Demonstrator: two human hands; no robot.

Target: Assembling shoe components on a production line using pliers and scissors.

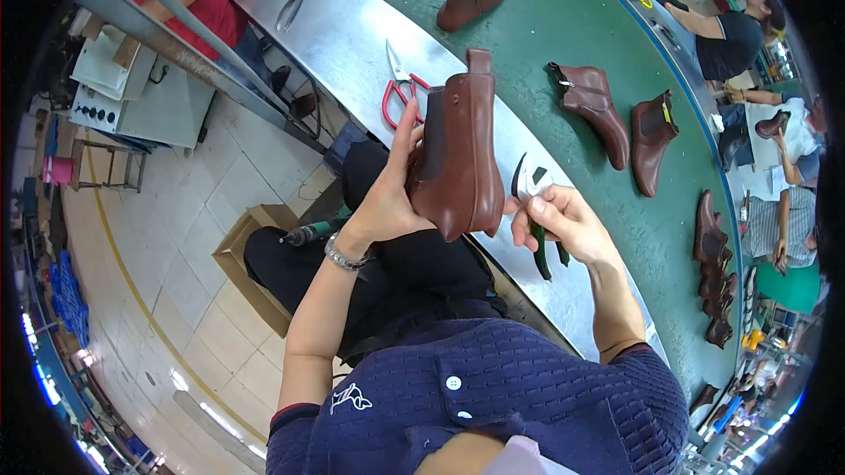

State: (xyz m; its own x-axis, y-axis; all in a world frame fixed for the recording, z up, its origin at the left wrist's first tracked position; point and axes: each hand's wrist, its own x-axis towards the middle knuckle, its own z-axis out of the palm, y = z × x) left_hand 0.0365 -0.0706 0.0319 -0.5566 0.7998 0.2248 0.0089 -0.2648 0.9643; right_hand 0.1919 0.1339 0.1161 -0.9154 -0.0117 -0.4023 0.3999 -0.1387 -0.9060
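Observation:
A brown leather ankle boot (460, 145) with a dark elastic side panel is in my left hand (387, 198), its pull tab pointing away from me. My fingers and thumb are spread along its left side and lower end. Close to the boot's right side, my right hand (563, 224) is closed around green-handled shears (539, 246). Their head is silver with a curved dark blade, apart from the leather. Red-handled scissors (402, 88) lie on the metal bench edge (352, 30), just beyond the boot. Whether my right fingertips touch the boot, I cannot tell.
Several brown boots stand or lie on the green work surface (528, 52), including one boot (594, 110) at right. Pincers (296, 1) rest farther along the metal strip. Below my left arm are a cardboard box (251, 286) and a green power tool (315, 230). Other people sit nearby.

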